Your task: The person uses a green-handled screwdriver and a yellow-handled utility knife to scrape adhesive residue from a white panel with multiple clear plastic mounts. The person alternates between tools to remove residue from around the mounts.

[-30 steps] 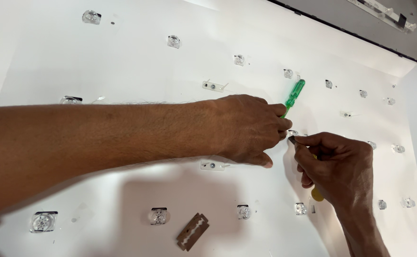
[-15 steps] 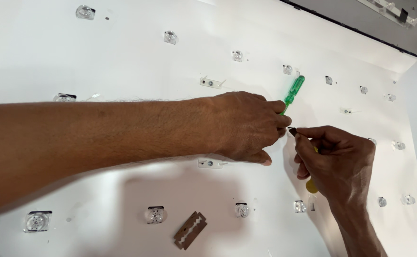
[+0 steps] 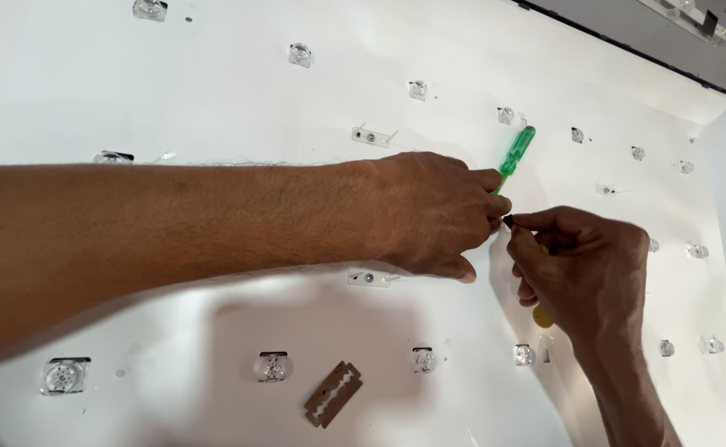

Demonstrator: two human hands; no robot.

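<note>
L hand [image 3: 433, 213] on green screwdriver [image 3: 515, 156], R hand [image 3: 582, 273] pinching

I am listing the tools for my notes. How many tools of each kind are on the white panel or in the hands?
green-handled screwdriver, held in the left hand: 1
yellow-handled tool, mostly hidden under the right hand: 1
razor blade, lying loose: 1
Total: 3

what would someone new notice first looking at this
Two hands meet at the middle of a big white panel: the left hand reaches in across it and holds a green screwdriver, while the right hand pinches something small and dark at its fingertips, with a yellow bit showing beneath it. Rows of small clear lenses dot the panel, and a razor blade lies loose near the bottom edge.
</note>
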